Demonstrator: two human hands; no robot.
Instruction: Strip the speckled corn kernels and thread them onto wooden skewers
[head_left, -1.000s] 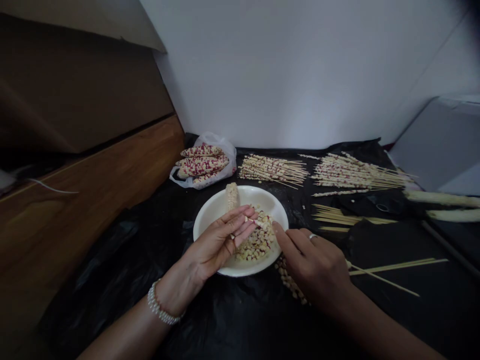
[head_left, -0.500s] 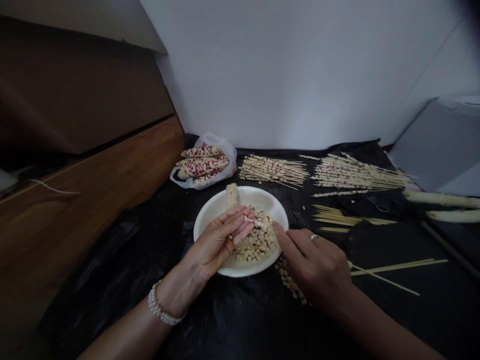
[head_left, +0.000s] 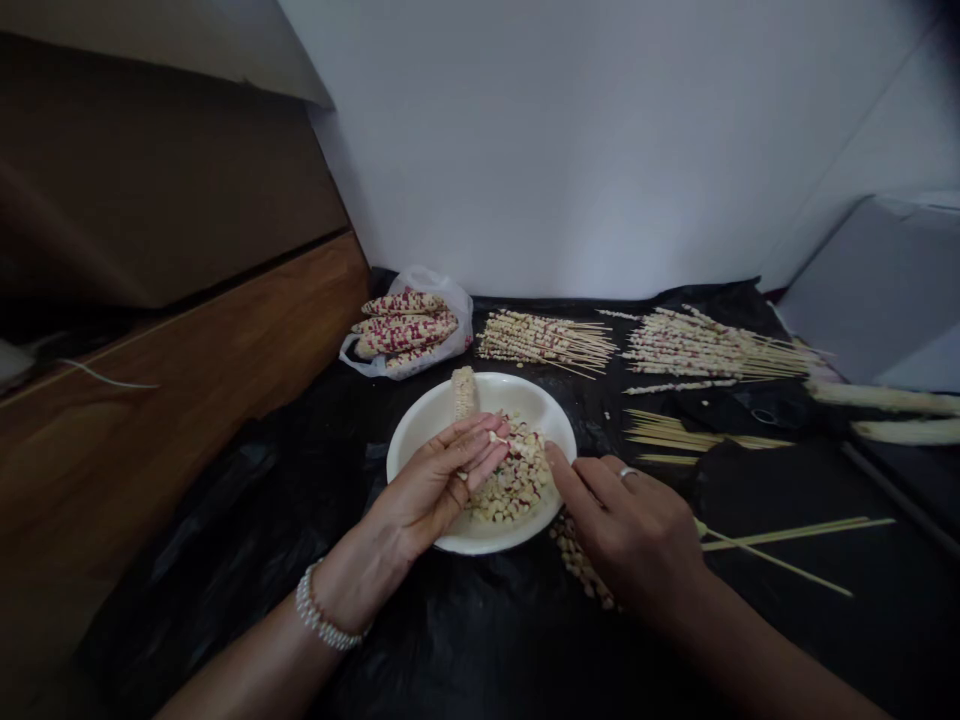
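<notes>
Far left, a wooden panel (head_left: 180, 350) runs beside a black plastic sheet (head_left: 225, 570) that covers the worktop, with a brown box-like shape (head_left: 165, 170) above the panel. Left hand (head_left: 427, 482) comes in from the lower left, a pearl bracelet (head_left: 321, 612) on its wrist, and is held over the white plate (head_left: 420, 440) with fingers curled. Grip is narrow, closed on a small pale piece (head_left: 495, 438) near the fingertips; too small to tell exactly what it is. A stripped corn cob (head_left: 464, 392) lies at the far side of the plate, just beyond the left fingers. Loose corn kernels (head_left: 510, 482) are heaped on the plate's right half, under and beside the left hand. Behind the plate, a white plastic bag (head_left: 454, 310) holds speckled red-and-white cobs (head_left: 403, 325). Right of that, two bundles of kernel-threaded skewers (head_left: 544, 338) (head_left: 712, 350) lie on the sheet. Right hand (head_left: 630, 530), silver ring (head_left: 626, 473) on one finger, has its fingertips (head_left: 555, 460) at the plate's right rim; grip is narrow, but whether it holds anything cannot be told. More kernels (head_left: 577, 565) lie on the sheet below that hand. Bare skewers (head_left: 780, 540) (head_left: 705, 432) lie further right, then pale cobs (head_left: 892, 400) at the edge, below a grey box (head_left: 877, 290).
</notes>
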